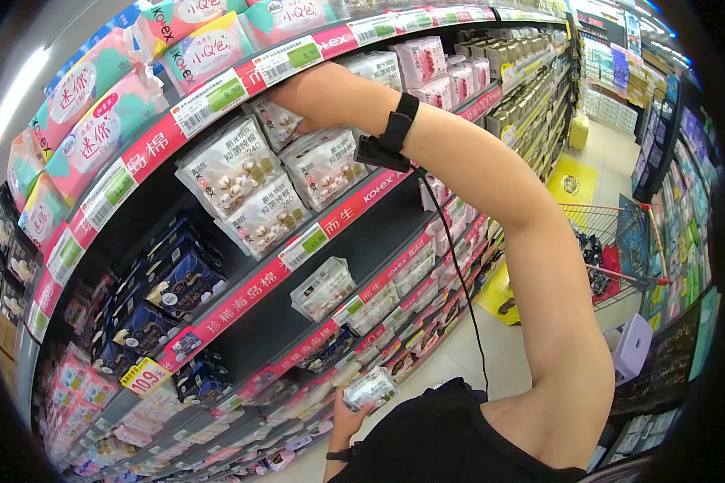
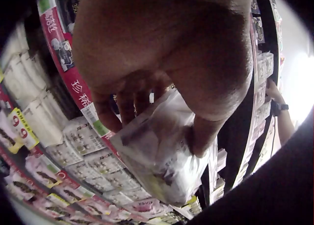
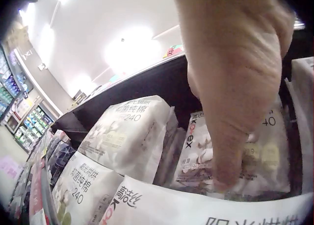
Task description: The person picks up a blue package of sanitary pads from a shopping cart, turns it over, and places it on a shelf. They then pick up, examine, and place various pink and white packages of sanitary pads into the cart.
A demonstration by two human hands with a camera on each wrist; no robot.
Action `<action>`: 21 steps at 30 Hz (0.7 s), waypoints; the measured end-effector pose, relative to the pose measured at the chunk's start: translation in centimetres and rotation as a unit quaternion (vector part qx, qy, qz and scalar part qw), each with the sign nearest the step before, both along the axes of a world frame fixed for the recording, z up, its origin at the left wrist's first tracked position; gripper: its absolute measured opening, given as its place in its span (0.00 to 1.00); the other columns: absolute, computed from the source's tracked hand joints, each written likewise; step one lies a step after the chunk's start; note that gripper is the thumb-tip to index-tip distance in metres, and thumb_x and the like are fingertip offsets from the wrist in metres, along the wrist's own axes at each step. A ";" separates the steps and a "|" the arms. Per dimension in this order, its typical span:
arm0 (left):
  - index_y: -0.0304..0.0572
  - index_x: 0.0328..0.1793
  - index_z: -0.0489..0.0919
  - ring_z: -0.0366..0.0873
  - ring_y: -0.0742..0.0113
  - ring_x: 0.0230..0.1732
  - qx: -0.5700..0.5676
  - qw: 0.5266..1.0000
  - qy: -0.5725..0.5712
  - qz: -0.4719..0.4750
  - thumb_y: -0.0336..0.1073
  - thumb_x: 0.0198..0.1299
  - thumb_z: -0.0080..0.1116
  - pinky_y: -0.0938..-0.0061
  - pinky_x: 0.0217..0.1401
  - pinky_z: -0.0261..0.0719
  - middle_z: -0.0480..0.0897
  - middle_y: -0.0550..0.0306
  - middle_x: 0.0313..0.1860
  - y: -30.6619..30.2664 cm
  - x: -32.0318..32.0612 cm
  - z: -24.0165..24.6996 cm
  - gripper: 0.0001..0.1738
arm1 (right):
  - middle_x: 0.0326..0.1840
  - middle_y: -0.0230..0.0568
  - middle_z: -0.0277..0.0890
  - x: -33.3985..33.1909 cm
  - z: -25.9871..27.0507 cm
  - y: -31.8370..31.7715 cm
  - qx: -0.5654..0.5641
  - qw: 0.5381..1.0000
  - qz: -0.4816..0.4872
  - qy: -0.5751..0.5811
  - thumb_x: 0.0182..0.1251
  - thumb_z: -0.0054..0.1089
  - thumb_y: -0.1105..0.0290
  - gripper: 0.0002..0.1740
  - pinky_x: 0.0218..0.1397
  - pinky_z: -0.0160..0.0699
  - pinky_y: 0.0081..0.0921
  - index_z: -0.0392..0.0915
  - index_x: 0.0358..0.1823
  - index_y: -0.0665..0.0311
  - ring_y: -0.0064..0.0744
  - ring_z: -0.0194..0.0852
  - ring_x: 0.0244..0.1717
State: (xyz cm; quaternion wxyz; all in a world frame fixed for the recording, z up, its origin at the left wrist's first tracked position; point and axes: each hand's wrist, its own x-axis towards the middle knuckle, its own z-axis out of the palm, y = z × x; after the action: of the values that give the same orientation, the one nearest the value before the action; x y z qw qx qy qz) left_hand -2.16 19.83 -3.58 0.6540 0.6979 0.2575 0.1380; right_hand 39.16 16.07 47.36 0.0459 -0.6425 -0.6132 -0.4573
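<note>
White Kotex sanitary pad packs with cotton flowers printed on them point(image 1: 228, 165) stand in a group on the upper shelf. My right hand point(image 1: 318, 95) reaches in among them from above. In the right wrist view its thumb point(image 3: 228, 171) lies down the front of one pack point(image 3: 194, 154), while the other fingers are hidden behind the hand. Low by the shelves, my left hand point(image 1: 349, 417) grips a similar white pack point(image 1: 370, 389). The left wrist view shows this pack point(image 2: 162, 151) pinched between the thumb and the fingers.
Pink price strips point(image 1: 242, 310) run along the shelf edges. Dark blue packs point(image 1: 181, 282) sit to the left, with a single white pack point(image 1: 324, 288) one shelf lower. A wire shopping cart point(image 1: 620, 241) and a lilac stool point(image 1: 628, 348) stand in the aisle. A black cable point(image 1: 457, 274) hangs from my right wrist.
</note>
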 end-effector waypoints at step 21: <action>0.38 0.62 0.65 0.81 0.65 0.51 0.027 1.000 0.008 -0.012 0.37 0.48 0.81 0.69 0.54 0.80 0.82 0.52 0.51 -0.4 -0.3 -1.3 0.41 | 0.73 0.53 0.67 -1.1 0.8 1.3 -0.065 0.996 -0.045 0.040 0.45 0.82 0.59 0.49 0.74 0.67 0.44 0.68 0.71 0.64 0.53 0.64 0.74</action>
State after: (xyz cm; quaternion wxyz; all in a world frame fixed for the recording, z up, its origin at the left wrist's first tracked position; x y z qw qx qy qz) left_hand -2.45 19.45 -4.84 0.6343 0.7194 0.2504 0.1321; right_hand 38.04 17.33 48.18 0.0079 -0.6887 -0.6101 -0.3917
